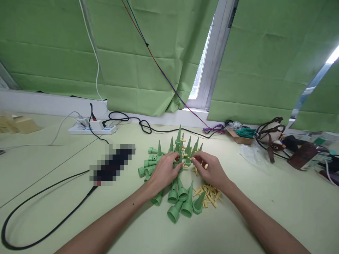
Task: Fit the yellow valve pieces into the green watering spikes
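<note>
My left hand (164, 170) is closed around a green plastic watering spike (180, 149), held point up among the others. My right hand (212, 170) pinches a small yellow plastic valve (190, 158) just right of that spike; its fingertips partly cover it. Behind the hands, several green spikes (188, 146) stand upright with yellow valves in their sides. More green spikes (173, 212) lie or lean in front of and left of my left hand. Beneath my right wrist is a heap of loose yellow valves (210, 194).
A blurred-out dark device (113, 164) with a black cable lies at left. Behind it is a white power strip (92, 129). At the right stand a cardboard box (239, 137), a plastic bag (251, 153) and a brown translucent container (305, 157). Green blinds hang behind the table.
</note>
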Demonstrator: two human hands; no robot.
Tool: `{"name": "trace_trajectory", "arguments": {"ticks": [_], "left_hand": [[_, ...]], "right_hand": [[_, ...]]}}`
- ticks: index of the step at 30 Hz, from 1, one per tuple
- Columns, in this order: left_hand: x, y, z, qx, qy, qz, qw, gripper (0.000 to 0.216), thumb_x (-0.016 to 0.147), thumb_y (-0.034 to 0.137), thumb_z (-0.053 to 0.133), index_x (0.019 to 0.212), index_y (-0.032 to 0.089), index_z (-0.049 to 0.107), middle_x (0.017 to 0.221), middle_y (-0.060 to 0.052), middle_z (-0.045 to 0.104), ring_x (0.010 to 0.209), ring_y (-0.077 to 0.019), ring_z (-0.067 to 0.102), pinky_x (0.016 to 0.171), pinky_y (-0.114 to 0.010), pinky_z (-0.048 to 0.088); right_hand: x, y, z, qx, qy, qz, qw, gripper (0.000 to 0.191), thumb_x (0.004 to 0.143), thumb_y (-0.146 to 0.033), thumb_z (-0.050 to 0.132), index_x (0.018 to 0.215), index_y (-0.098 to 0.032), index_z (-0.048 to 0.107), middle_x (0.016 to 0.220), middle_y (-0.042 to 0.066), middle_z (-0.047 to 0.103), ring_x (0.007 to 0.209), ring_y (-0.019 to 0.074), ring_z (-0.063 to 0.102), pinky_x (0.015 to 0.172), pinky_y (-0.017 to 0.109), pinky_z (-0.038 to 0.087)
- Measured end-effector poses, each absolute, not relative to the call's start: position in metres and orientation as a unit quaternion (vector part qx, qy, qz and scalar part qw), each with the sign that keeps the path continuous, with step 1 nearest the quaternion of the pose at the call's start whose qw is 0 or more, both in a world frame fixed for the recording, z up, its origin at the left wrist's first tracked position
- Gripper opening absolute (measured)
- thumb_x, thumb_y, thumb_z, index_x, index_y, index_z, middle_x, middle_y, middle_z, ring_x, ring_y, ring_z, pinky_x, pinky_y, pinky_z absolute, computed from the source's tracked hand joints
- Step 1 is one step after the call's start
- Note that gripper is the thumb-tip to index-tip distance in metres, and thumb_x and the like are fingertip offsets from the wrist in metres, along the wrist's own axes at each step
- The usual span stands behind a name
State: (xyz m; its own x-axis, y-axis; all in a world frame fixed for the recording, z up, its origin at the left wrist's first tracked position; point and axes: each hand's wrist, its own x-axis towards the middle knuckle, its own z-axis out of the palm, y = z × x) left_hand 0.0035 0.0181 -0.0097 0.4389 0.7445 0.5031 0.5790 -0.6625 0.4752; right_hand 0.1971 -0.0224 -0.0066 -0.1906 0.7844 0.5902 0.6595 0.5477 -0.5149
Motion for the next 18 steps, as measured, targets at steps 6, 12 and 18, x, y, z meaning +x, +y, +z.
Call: {"name": "trace_trajectory", "arguments": {"ticks": [6,12,18], "left_hand": [[0.0028,0.0192,-0.0126,0.853,0.387,0.333,0.109,0.010,0.087,0.023,0.060,0.078,0.018,0.058,0.077,-0.003,0.066,0.062,-0.0184,0.058,0.057,-0.029,0.043],[0.0039,0.0185,-0.0116,0.848,0.394,0.334,0.120,0.008,0.087,0.023,0.059,0.080,0.018,0.059,0.074,-0.003,0.065,0.061,-0.0188,0.057,0.056,-0.028,0.041],[0.0048,0.0171,-0.0076,0.824,0.406,0.364,0.153,0.017,0.090,0.029,0.055,0.076,0.019,0.051,0.057,0.003,0.052,0.049,-0.0148,0.049,0.049,-0.025,0.033]], "right_hand": [[0.1974,-0.0217,-0.0064,-0.472,-0.771,0.077,0.420,0.016,0.096,-0.029,0.048,0.093,-0.019,0.060,0.084,0.005,0.065,0.066,0.0149,0.058,0.057,0.026,0.046],[0.1978,-0.0214,-0.0069,-0.473,-0.776,0.079,0.409,0.016,0.097,-0.028,0.047,0.095,-0.019,0.060,0.087,0.006,0.066,0.067,0.0153,0.058,0.058,0.026,0.047],[0.1974,-0.0232,-0.0052,-0.471,-0.774,0.082,0.415,0.014,0.096,-0.026,0.048,0.095,-0.018,0.061,0.088,0.005,0.066,0.068,0.0149,0.058,0.057,0.026,0.047]]}}
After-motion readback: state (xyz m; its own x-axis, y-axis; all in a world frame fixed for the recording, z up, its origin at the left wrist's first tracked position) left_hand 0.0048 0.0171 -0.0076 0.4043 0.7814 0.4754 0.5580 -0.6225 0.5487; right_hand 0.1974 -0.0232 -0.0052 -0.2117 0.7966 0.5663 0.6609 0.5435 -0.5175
